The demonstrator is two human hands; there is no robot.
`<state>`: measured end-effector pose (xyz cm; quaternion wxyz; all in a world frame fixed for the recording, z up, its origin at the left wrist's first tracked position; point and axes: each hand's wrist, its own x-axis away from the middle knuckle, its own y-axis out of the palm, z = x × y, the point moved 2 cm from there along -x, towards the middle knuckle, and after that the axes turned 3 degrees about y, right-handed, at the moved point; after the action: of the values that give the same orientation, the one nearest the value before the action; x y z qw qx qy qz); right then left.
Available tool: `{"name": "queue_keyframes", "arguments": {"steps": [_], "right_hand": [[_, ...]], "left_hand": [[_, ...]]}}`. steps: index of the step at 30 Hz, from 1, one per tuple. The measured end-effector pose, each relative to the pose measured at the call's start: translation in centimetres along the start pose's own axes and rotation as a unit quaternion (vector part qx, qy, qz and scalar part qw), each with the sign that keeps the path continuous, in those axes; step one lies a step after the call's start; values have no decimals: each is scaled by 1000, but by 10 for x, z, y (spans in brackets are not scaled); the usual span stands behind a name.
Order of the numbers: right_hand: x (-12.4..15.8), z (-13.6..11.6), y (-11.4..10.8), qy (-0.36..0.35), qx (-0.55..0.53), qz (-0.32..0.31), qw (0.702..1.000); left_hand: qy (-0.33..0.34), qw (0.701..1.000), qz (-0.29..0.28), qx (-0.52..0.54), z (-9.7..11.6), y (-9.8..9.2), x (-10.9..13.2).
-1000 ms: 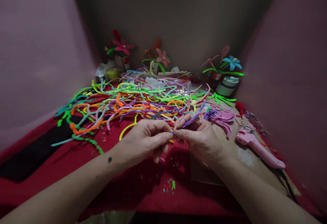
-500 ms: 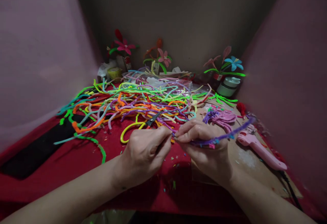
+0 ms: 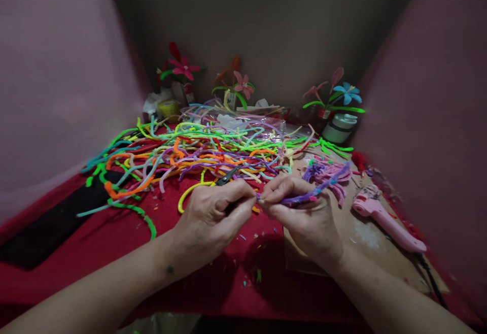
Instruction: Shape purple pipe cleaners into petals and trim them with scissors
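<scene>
Between my two hands runs a purple pipe cleaner with small pink and blue bits along it. My right hand pinches it near its left end, and the rest slants up to the right over the knuckles. Fingertips of my left hand are closed on the same end, close against the right fingertips; the exact grip is hidden. Just behind the left hand lie yellow-handled scissors, partly covered by it. A bundle of pink and purple pipe cleaners rests beyond the right hand.
Loose pipe cleaners in many colours spread across the red cloth. At right, a pink glue gun lies on a brown board. Pipe-cleaner flowers and a pale lidded jar stand at the back.
The purple pipe cleaner's free end has swung left and now looks shorter. My hands stay nearly in place, with the left wrist turned slightly.
</scene>
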<state>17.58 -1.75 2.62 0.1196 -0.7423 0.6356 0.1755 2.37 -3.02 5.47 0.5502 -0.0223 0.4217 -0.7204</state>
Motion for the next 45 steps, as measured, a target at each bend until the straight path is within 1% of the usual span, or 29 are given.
{"name": "queue_keyframes", "arguments": {"steps": [3, 4, 6, 7, 9, 11, 12, 14, 17, 20, 23, 26, 28, 29, 31, 33, 34, 36, 38, 40, 42, 43, 45], "right_hand": [[0, 1, 0, 14, -26, 6, 1000], [-1, 2, 0, 23, -36, 10, 999], [-2, 4, -1, 45, -53, 10, 998], [-3, 5, -1, 62, -59, 3, 996], [-5, 7, -1, 103, -69, -14, 992], [-6, 9, 0, 147, -88, -30, 985], [-6, 9, 0, 165, -104, -35, 980], [-7, 9, -1, 186, -150, -40, 970], [-10, 10, -2, 213, -216, -23, 953], [-11, 11, -2, 244, -241, 0, 939], [-13, 13, -1, 254, -256, 19, 932], [-13, 14, -1, 264, -272, 25, 925], [-13, 16, -1, 271, -277, 19, 922], [-12, 17, -1, 272, -281, 14, 920], [-11, 18, 0, 274, -292, 6, 916], [-10, 19, 1, 286, -302, 7, 909], [-9, 19, 1, 297, -307, 11, 904], [-8, 19, 2, 318, -319, 11, 893], [-8, 18, 3, 318, -333, -1, 888], [-8, 16, 3, 301, -336, -18, 892], [-9, 15, 3, 284, -326, -28, 901], [-9, 15, 3, 279, -319, -28, 905], [-9, 14, 4, 275, -310, -24, 910]], "left_hand": [[-24, 999, -15, 21, 0, -1, -1], [-44, 998, -29, 38, 0, 0, -2], [-117, 985, -68, 106, -2, 1, -3], [-163, 970, -94, 154, -3, 2, -3], [-247, 924, -146, 253, -6, 4, -4], [-290, 884, -177, 322, -10, 5, -4], [-299, 872, -180, 343, -11, 5, -4], [-312, 861, -171, 364, -15, 5, -4], [-318, 858, -154, 372, -17, 5, -3], [-312, 874, -146, 343, -14, 5, -2], [-280, 910, -136, 274, -7, 3, -2], [-197, 955, -122, 185, -2, 2, -2], [-130, 978, -123, 109, -2, 2, -1], [-96, 985, -127, 66, -3, 3, 1], [-34, 990, -137, -23, -5, 5, 4], [0, 986, -147, -80, -6, 6, 5], [3, 985, -155, -80, -6, 6, 5], [-28, 983, -183, -14, -5, 5, 3], [-101, 968, -213, 92, -4, 3, 1], [-191, 937, -234, 176, -5, 2, 1], [-261, 902, -247, 237, -8, 0, 2], [-285, 886, -253, 264, -10, 0, 3], [-313, 859, -259, 312, -14, -2, 4]]}}
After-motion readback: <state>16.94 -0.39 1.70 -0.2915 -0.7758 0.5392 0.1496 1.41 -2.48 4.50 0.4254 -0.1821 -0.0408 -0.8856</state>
